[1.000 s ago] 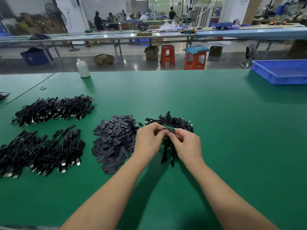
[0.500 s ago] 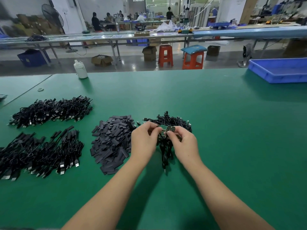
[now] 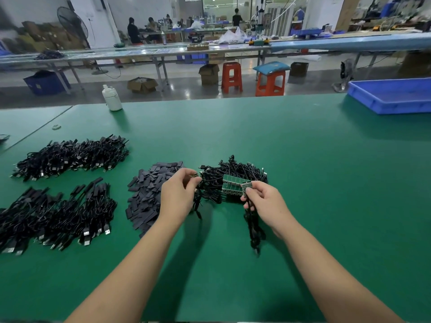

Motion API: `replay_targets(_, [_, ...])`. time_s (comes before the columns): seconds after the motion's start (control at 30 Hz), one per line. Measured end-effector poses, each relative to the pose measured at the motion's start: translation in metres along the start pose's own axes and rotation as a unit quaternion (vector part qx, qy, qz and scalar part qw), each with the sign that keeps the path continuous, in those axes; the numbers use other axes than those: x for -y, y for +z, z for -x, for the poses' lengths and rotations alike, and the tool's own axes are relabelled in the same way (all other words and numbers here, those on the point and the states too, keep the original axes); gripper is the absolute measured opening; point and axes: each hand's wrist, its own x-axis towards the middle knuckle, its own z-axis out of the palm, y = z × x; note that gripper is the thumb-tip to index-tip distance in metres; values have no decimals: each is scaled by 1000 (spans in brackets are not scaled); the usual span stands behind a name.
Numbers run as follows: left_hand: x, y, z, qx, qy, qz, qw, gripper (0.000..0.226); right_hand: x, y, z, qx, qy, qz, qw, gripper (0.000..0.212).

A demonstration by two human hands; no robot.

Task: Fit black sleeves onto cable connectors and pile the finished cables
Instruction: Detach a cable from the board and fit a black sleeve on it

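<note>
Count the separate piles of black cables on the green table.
3. One far left, one near left, one in the middle behind the hands. The left edge of the frame cuts the near-left pile, so more may lie out of view.

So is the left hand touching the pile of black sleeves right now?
Cannot tell. In the head view the left hand overlaps the sleeve pile, pinching a small board, so neither contact nor gap shows.
</note>
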Motion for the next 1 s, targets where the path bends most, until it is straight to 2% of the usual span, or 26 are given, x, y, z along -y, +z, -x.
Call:
replay_targets(0.13, [-3, -6, 4, 50, 28, 14, 998, 14, -20, -4, -17, -44, -7, 143, 989, 35])
replay_targets(0.27, [-7, -4, 10, 108, 25, 54, 992, 16, -38, -3, -25, -60, -50, 256, 964, 50])
replay_targets(0.4, [-8, 4, 18, 163, 16, 97, 982, 12, -47, 5, -19, -70, -101, 320, 939, 46])
replay_targets(0.53, [-6, 12, 24, 177, 34, 70, 981, 9, -47, 14, -10, -166, -210, 367, 891, 36])
replay_targets(0.57, [-5, 14, 24, 175, 36, 67, 982, 9, -44, 17, -8, -163, -217, 351, 896, 30])
replay_targets(0.6, [-4, 16, 24, 173, 33, 71, 982, 9, -38, 21, -4, -123, -195, 314, 921, 25])
replay_targets(0.67, [-3, 18, 24, 168, 16, 97, 981, 9, -29, 32, 0, 38, -76, 183, 980, 29])
replay_targets(0.73, [-1, 20, 23, 157, 1, 117, 981, 9, -27, 45, 3, 126, 7, 38, 991, 33])
replay_targets(0.77, [2, 21, 21, 152, -3, 115, 982, 9, -29, 49, 5, 133, 14, -4, 991, 31])
replay_targets(0.87, [14, 20, 17, 154, -10, 95, 983, 8, -38, 57, 8, 99, 9, -34, 994, 26])
replay_targets(0.93, [28, 15, 11, 143, -12, 68, 987, 6, -43, 63, 9, 83, 50, -80, 992, 23])
replay_targets(1.0, [48, 6, 1, 97, -4, -17, 995, 10, -48, 66, 11, 83, 95, -112, 986, 21])
